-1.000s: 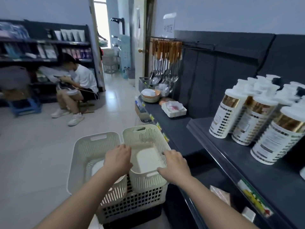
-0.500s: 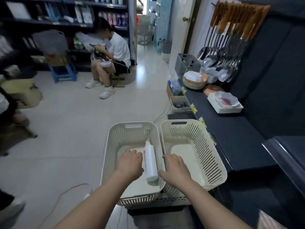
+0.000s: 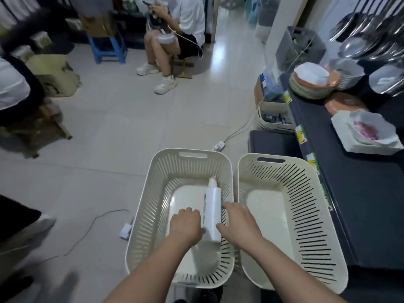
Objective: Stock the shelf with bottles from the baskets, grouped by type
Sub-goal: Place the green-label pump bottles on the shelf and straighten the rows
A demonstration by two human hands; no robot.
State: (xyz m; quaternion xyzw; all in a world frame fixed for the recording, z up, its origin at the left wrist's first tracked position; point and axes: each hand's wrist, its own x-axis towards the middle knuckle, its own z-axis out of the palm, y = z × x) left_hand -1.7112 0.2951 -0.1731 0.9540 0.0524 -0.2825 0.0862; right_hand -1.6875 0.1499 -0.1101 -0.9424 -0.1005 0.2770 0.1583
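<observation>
White plastic, your bottle (image 3: 213,213) lies lengthwise in the left basket (image 3: 153,193) against its right wall, cap pointing away from you. Your left hand (image 3: 185,224) and right hand (image 3: 239,225) flank it with fingers bent; whether either grips it cannot be told. Its label and the shelf tags (image 3: 300,133) are too blurred to read.

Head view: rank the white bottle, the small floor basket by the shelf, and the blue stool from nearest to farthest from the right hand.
1. white bottle, lying in the left basket, right beside the right hand.
2. small floor basket, ahead and to the right, against the shelf.
3. blue stool, far across the floor, upper left.
</observation>
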